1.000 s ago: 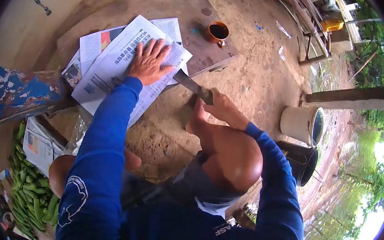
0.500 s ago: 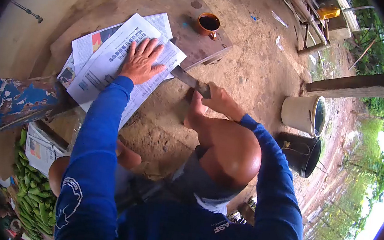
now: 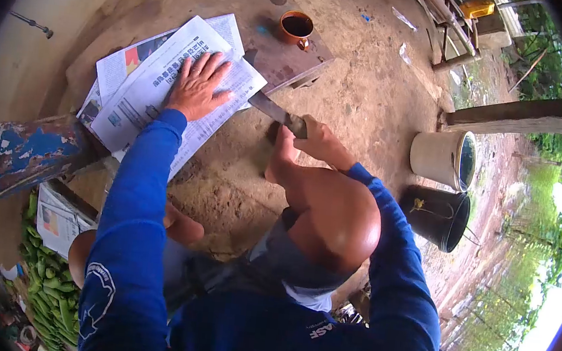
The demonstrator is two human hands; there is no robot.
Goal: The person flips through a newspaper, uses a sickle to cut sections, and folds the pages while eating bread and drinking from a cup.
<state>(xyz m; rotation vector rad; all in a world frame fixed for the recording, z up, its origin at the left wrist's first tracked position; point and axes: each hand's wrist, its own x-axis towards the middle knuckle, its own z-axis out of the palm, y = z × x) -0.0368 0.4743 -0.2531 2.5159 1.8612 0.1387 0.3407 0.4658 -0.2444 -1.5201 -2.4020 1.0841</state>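
My left hand (image 3: 199, 88) lies flat, fingers stretched out, on a stack of newspaper sheets (image 3: 139, 113). The sheets rest on a low wooden board (image 3: 291, 65) and overhang its near edge. In my right hand (image 3: 321, 143) is the handle of a large knife (image 3: 270, 109). Its blade points up and left, with the tip end at the right edge of the paper, partly tucked at the sheets. A brown cup (image 3: 305, 44) of dark liquid stands on the board beyond the newspaper.
A white bucket (image 3: 425, 155) and a black bucket (image 3: 418, 207) lie to the right, near a wooden post (image 3: 523, 123). Green pods (image 3: 47, 281) are heaped at lower left beside more folded newspaper (image 3: 60, 222). A blue peeling beam (image 3: 22, 154) juts in from the left.
The view has shifted slightly, so most things sit a little further left. My left hand stays on the newspaper and my right hand still grips the knife by the paper's edge.
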